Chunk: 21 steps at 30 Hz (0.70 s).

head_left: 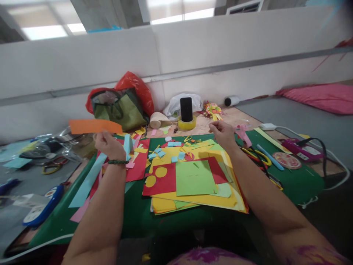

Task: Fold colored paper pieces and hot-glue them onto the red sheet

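Observation:
My left hand (107,144) is raised at the left, its fingers closed on the lower edge of an orange paper strip (88,126). My right hand (223,134) hovers above the far right of the paper pile with fingers curled into a pinch; whatever may be in them does not show. Between my arms a green paper piece (195,178) lies over red paper (165,184), on top of yellow sheets (176,203). Two yellow paper circles (161,172) rest on the red paper. Small blue paper pieces (174,159) are scattered behind it.
A green mat (138,217) covers the table. Scissors (263,154), a pink glue gun (243,135) and a purple device (306,150) lie right. Behind stand a phone (186,109), yellow tape roll (186,123) and green bag (118,110). A blue-and-white power strip (44,206) lies left.

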Each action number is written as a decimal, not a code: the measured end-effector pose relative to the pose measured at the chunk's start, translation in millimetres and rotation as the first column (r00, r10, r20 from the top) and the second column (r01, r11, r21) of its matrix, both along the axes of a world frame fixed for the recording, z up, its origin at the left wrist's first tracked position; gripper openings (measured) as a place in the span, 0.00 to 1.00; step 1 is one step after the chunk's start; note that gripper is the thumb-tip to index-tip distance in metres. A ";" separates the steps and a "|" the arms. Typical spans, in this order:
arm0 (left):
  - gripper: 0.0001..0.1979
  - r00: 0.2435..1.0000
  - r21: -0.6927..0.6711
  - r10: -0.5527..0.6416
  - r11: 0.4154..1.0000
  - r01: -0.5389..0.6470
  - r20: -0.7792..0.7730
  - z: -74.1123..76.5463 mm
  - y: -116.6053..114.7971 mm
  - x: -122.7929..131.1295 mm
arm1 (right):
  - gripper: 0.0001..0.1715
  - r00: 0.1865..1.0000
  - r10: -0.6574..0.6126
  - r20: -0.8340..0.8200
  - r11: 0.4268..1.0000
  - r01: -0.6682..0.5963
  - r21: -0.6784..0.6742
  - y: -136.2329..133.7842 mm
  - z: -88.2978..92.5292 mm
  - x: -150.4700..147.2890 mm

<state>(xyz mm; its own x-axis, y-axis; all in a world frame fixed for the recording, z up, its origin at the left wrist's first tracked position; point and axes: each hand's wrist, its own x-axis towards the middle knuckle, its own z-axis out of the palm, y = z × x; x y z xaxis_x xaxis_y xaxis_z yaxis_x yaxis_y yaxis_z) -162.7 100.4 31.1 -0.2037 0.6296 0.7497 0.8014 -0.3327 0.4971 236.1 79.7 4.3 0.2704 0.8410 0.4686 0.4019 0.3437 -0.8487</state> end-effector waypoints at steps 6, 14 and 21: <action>0.15 0.944 0.315 0.173 0.946 -0.079 -0.282 6.5 -32.6 56.0 | 0.27 0.978 0.157 -0.137 0.986 -0.162 -0.032 -9.1 8.4 -8.0; 0.20 0.603 -0.024 -0.118 0.987 0.162 -0.789 -12.5 -56.2 118.3 | 0.36 0.667 0.531 -0.523 0.672 -0.707 -0.220 -27.7 1.1 -50.5; 0.24 0.637 -0.118 -0.348 0.920 0.375 -0.687 -8.0 -72.0 130.5 | 0.31 0.734 0.540 -0.412 0.748 -0.643 -0.165 -28.6 9.3 -42.9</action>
